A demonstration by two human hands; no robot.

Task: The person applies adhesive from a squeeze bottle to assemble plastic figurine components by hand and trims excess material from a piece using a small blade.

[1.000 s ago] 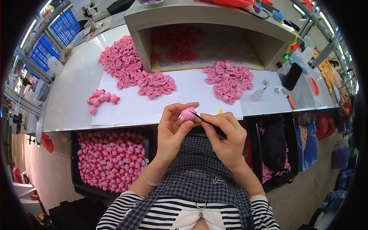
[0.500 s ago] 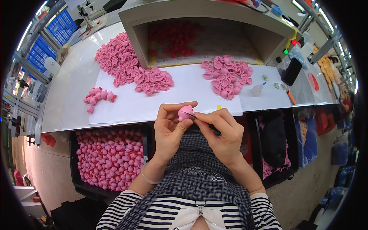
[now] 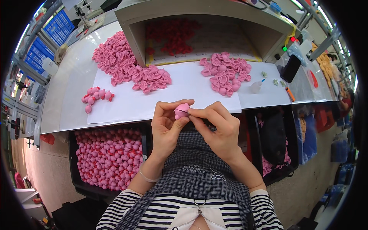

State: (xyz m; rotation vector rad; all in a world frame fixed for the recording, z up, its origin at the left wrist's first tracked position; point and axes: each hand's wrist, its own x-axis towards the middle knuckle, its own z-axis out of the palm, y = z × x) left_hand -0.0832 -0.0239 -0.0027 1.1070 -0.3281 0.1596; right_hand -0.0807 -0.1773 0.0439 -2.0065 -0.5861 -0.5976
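Observation:
Between the thumb and fingers of my left hand [image 3: 164, 124] sits a small round pink figure [image 3: 180, 114] with little knobs on it. My right hand [image 3: 219, 132] pinches a thin dark pointed tool [image 3: 185, 112], whose tip lies against the figure's face side. Its exact kind is too small to make out, and my right fingers cover most of it. Both hands are at the table's front edge, above my checked apron. On the white sheet [image 3: 168, 100] beyond them lie a pile of pink shell-like parts [image 3: 224, 73] and a small group of round pink figures [image 3: 91, 99].
A bigger heap of pink parts [image 3: 120, 57] spreads at the back left, beside a grey open-fronted box [image 3: 132, 46]. Right of centre stand a small clear bottle [image 3: 256, 87] and a black phone-like object [image 3: 291, 69]. Below the table, a black crate [image 3: 73, 168] holds many pink figures.
Both hands, with the figure, have shifted slightly left and up in the picture. The figure has turned a little, and the dark tool now crosses it at a different angle.

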